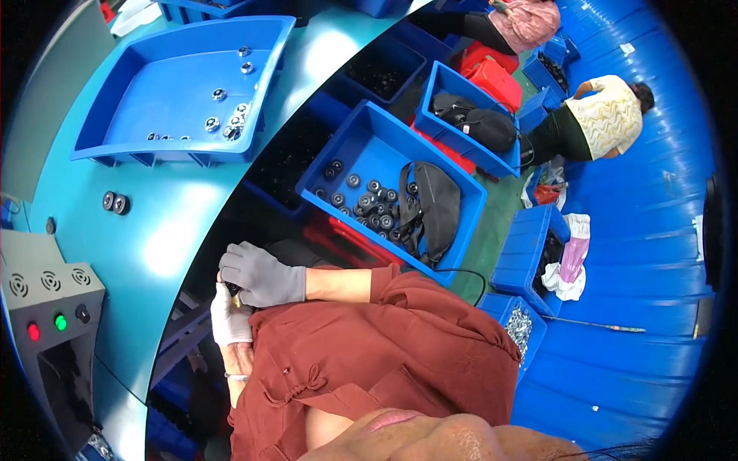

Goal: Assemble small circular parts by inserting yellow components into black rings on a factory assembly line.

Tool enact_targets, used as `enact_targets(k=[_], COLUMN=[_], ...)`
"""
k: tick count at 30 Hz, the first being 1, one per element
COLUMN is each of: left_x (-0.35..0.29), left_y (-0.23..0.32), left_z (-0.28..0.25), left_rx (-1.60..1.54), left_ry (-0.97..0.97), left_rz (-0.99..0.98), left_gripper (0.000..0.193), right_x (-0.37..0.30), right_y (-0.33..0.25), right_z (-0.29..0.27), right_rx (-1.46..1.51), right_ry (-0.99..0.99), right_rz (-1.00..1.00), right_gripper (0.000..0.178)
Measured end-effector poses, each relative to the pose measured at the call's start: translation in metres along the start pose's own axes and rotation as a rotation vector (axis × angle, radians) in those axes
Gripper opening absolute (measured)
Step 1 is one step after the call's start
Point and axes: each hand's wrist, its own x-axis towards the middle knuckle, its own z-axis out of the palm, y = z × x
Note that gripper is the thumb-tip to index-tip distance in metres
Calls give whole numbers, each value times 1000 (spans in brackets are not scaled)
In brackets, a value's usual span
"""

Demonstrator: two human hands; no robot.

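Observation:
My right hand [261, 274], in a grey glove, is closed with its fingers bent over the top of my left hand [232, 319], which wears a white glove. The two meet in front of my body, beside the table edge. Between them shows a small dark part [232, 289], mostly covered by the fingers, so its kind cannot be made out. Nearest on the teal table [165, 184] is a pair of black wheels [115, 203] standing side by side. Farther off, a blue tray [161, 84] holds several shiny silver-and-black wheels [234, 123].
At the left stands a grey machine [58, 300] with red and green buttons. Right of the table, a blue bin [361, 123] holds black wheels [377, 207] and a black bag [438, 211]. More bins stand behind. Two people [607, 115] are at the far right.

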Motion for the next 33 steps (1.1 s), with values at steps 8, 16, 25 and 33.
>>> enact_targets(k=[8,16,25,33], left_x=[0,-3,-16,-10], left_y=[3,-3,5,0], left_z=[8,3,29,25], left_rx=[-157,-140,-117,-502], left_ry=[-92,-92,145,-219], left_rz=[-52,-5,-67,-135], left_gripper=[49,44,43,45], right_x=[1,-2,10,3], right_y=[1,-5,-17,-18], right_z=[-1,1,-13,-19], right_rx=[114,149,238,399], right_ry=[11,91,86,-25], right_rz=[50,-2,63,231], right_gripper=[36,36,37,44])
